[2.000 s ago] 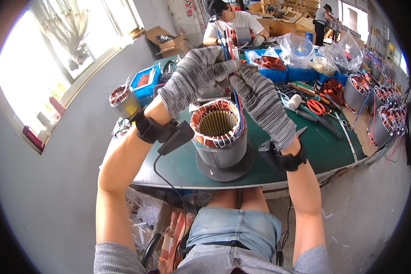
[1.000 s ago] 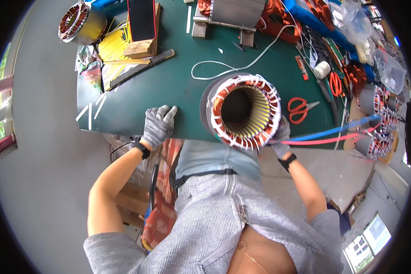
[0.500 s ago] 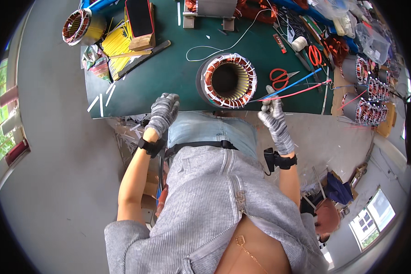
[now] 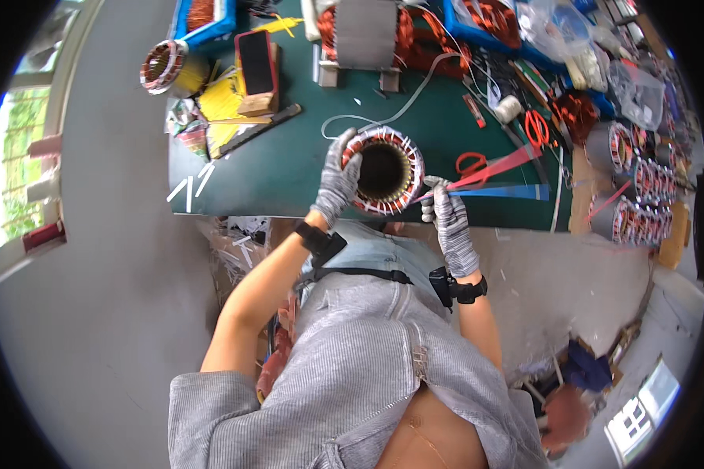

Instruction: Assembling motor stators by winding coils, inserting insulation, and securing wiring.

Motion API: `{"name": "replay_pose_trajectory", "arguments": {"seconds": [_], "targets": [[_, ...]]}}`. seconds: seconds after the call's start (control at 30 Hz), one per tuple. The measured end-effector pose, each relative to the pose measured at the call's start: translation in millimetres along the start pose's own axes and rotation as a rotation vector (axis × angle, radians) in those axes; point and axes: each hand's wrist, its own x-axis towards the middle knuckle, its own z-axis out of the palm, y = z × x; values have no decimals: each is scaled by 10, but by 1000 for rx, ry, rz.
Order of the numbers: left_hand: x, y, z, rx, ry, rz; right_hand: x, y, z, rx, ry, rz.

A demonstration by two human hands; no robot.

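A motor stator (image 4: 414,160) with copper windings laced in white cord stands at the front of the green-topped bench (image 4: 289,176). My left hand (image 4: 336,184), in a grey striped glove, grips the left side of its wound end. Just right of the stator, the gloved fingers of my right hand (image 4: 448,223) are closed on its lead wires. From that hand a red wire (image 4: 497,166) and a blue wire (image 4: 508,191) stretch out to the right, blurred by motion. Red-handled scissors (image 4: 469,162) lie behind the wires, partly covered.
Another stator (image 4: 164,69), yellow strips (image 4: 219,102) and a phone (image 4: 256,62) on a wooden block occupy the back left. A large wound core (image 4: 364,35) stands at the back. More scissors (image 4: 536,127) and several stators (image 4: 630,207) are on the right. White cord (image 4: 414,94) trails behind the stator.
My left hand has moved right from the bench edge and taken hold of the stator. My right hand has come closer to the stator, and the wires have swung. The whole view has shifted slightly.
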Motion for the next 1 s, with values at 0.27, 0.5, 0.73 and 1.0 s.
{"name": "replay_pose_trajectory", "arguments": {"seconds": [0.27, 0.5, 0.73, 1.0], "targets": [[-352, 79, 25, -61, 195, -218, 480, 215, 171, -839, 137, -699], [-1, 334, -46, 47, -71, -213, 782, 65, 464, -941, 50, -880], [-205, 116, 55, -194, 188, -131, 785, 23, 574, -878, 50, -918], [33, 865, -448, -5, -206, -220, 876, -30, 327, -787, -193, -878]]}}
